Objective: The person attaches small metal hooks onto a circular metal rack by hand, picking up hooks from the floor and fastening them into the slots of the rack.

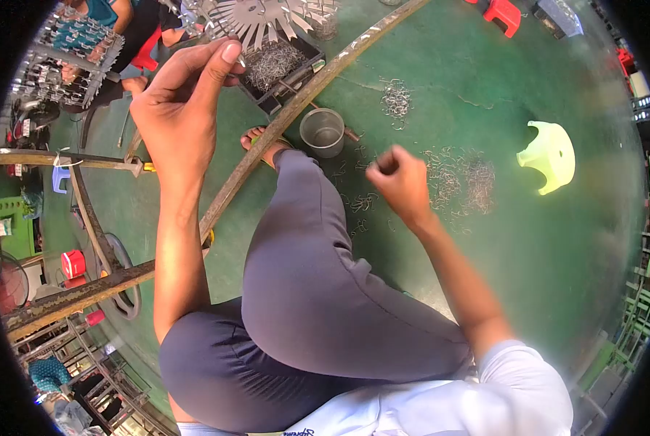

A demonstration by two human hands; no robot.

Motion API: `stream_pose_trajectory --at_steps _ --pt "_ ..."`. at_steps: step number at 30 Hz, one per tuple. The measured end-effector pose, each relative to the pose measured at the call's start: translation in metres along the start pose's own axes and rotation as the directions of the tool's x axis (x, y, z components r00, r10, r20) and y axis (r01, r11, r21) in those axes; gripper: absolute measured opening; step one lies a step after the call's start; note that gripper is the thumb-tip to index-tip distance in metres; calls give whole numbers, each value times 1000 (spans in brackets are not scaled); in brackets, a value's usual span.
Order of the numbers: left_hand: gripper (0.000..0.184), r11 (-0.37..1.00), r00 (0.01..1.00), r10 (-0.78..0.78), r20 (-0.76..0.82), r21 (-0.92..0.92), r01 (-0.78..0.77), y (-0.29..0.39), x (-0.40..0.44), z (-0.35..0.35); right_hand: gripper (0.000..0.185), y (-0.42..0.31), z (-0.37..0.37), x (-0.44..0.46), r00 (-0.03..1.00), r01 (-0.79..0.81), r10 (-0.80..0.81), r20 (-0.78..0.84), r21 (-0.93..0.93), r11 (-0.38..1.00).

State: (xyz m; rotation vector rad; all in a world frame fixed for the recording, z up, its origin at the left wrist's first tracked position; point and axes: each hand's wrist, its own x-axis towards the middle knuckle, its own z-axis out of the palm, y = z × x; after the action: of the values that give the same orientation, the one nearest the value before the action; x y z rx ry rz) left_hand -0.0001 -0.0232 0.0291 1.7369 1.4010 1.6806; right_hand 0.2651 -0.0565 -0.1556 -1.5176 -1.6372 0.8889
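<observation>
My left hand (183,109) is raised at the upper left, thumb and fingers pinched on a small metal piece (242,62). Only a short shiny end of the piece shows. Just beyond it stands a slotted metal disc (256,16) with narrow arms, and small pieces hang around it. Over the floor to the right, my right hand (403,183) is closed and slightly blurred; what its fingers hold, if anything, is hidden. Beside it lie loose small bent metal pieces (445,178), and a denser patch of thin metal pieces (480,185) lies further right.
A dark crate of metal pieces (275,65) stands below the disc. A rusty metal bar (317,83) crosses diagonally beside a grey bucket (323,132). Another small heap (396,102) lies on the green floor. A yellow-green stool (550,156) is at right. Another person sits at upper left near a loaded rack (67,58).
</observation>
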Motion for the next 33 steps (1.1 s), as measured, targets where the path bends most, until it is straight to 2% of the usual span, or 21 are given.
stream_pose_trajectory --at_steps 1,3,5,8,11,14,20,29,33 --pt "16 1000 1000 -2 6 -11 2 -1 0 0 16 -39 -5 13 997 69 -67 -37 64 996" --pt "17 999 1000 -4 14 -33 4 -3 1 -2 14 -98 -7 34 977 204 -161 -137 420 884" --pt "17 997 1000 -26 16 -76 27 -3 1 -1 15 -138 -8 50 952 303 -282 -122 516 801" --pt "18 995 999 -52 13 -89 53 -2 -1 -2 20 -167 -3 62 931 330 -358 -76 597 731" --pt "18 996 999 -44 7 -73 44 -3 -2 -4 21 -179 2 62 941 250 -340 1 676 694" --pt "17 997 1000 -26 -1 -67 25 -3 -3 -5 15 -181 12 64 928 285 -373 -28 697 658" --pt "19 998 1000 -28 6 -53 29 -3 -3 -7 22 -183 11 65 912 258 -411 7 767 588" --pt "21 997 999 -24 22 -78 26 -5 -3 -7 18 -171 14 87 866 158 -473 164 807 569" --pt "22 991 999 -54 8 -126 54 -5 -4 -2 20 -173 8 94 867 235 -473 156 711 663"
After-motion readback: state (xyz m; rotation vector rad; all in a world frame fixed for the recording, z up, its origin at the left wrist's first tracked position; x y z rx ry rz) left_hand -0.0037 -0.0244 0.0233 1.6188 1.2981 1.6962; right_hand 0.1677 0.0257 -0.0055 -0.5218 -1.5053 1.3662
